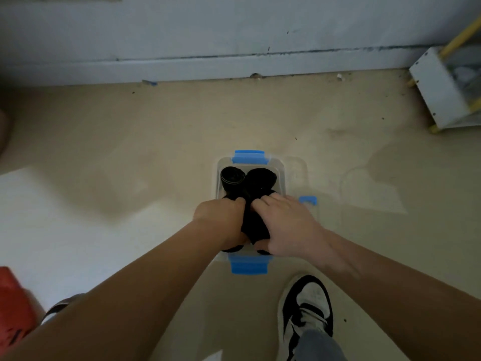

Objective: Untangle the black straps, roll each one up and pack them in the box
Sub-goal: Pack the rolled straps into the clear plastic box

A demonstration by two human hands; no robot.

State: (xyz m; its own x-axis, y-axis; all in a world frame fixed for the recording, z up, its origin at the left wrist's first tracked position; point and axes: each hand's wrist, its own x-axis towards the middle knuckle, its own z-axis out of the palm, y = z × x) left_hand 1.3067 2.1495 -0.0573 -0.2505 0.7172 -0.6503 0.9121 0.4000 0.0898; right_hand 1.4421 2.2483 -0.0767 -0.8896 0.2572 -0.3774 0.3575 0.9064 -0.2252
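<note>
A clear plastic box (282, 175) with blue clips stands on the floor in front of me. Two rolled black straps lie in its far half, one (232, 176) at the left and one (261, 179) at the right. A third black strap roll (255, 225) sits in the near half. My left hand (221, 220) and my right hand (289, 225) grip this roll from either side, fingers curled down over it into the box.
The box's clear lid (308, 204) with a blue clip lies on the floor just right of the box. My shoe (307, 308) stands near the box's front. A white cabinet (442, 92) is at the far right, a red object (13, 303) at the lower left.
</note>
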